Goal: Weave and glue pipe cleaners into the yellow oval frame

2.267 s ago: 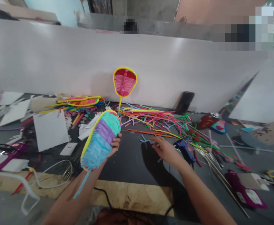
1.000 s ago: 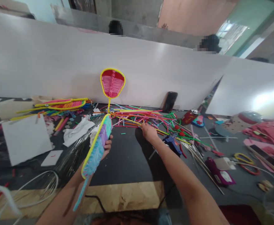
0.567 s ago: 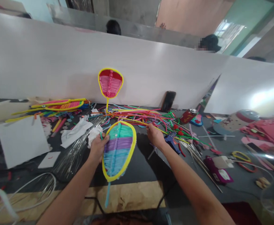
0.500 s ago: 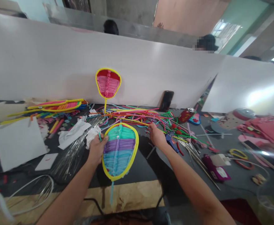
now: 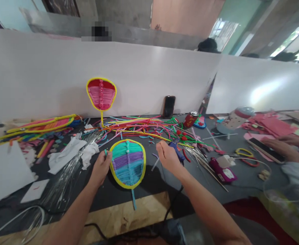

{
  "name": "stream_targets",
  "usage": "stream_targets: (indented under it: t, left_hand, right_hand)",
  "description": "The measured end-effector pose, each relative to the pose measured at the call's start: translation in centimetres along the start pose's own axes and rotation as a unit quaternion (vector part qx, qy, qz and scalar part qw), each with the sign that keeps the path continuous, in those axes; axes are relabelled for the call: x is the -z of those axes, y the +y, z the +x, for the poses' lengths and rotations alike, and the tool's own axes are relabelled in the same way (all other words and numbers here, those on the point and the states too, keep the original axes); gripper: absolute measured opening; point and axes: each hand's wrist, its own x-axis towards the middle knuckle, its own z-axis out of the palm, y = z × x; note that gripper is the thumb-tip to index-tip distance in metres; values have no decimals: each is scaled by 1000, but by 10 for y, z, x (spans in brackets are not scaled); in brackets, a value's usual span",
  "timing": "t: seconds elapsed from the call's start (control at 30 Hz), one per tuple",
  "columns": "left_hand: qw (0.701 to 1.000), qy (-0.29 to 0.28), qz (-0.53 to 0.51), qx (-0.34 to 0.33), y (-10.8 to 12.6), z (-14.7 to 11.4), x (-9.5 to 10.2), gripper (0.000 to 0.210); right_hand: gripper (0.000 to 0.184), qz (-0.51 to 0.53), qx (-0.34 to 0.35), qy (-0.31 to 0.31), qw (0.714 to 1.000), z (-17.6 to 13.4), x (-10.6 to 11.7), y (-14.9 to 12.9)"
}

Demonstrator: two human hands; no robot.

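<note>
A fan-shaped pipe-cleaner piece [image 5: 128, 165] has a yellow rim, teal, purple and blue bands, a bead on its middle rib and a light blue stem pointing down. My left hand [image 5: 100, 168] is closed on its left edge; a bit of teal shows at the fingertips. Held apart to the right of the fan, my right hand [image 5: 168, 157] has its fingers pinched together; whatever is between them cannot be made out. Just beside that hand lies a dark blue tool [image 5: 177, 151], partly hidden. Behind both hands spreads a heap of loose pipe cleaners [image 5: 136, 127].
A pink fan [image 5: 101, 95] stands upright by the white partition [image 5: 139, 75]. Nearby are a phone [image 5: 169, 106], a red can [image 5: 190, 119], scissors [image 5: 246, 156] and crumpled tissue [image 5: 89, 154]. Another person's hand [image 5: 284, 146] is at a phone on the right.
The view has swung right. The fan and my left hand have moved away from the crumpled tissue, and the fan's stem has tilted rightward. My right hand has drawn back from the pipe-cleaner heap.
</note>
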Motion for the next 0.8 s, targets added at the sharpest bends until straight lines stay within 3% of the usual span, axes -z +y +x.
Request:
stream_targets:
  t: [0.1,0.2,0.3,0.37,0.47,0.53,0.63,0.8]
  left_hand:
    - [992,-23,106,-57,0,5,8,36]
    - [972,3,200,-127,8,7,14,37]
    - [942,7,265,-206,25,-2,13,37]
    - [924,-25,280,-260,39,-14,8,36]
    - [894,-111,286,-327,54,-34,-2,33]
    - [886,-144,298,-326,58,-47,-8,33]
    - [882,-174,312,-307,55,-64,-12,30]
    - [879,-217,332,-265,45,-87,-15,25]
  right_hand:
    - [36,42,21,-8,999,-3,1,-16]
    - [39,84,37,-18,996,-4,2,-29]
    - [26,146,55,-33,987,-5,-1,-41]
    - [15,196,73,-71,975,-5,-5,-49]
    - [23,223,111,-111,962,-9,-16,-56]
    - [13,213,139,-109,961,-15,-23,-57]
    - [14,197,162,-123,959,-27,-30,-54]
    - [15,197,140,-157,958,-35,-26,-46]
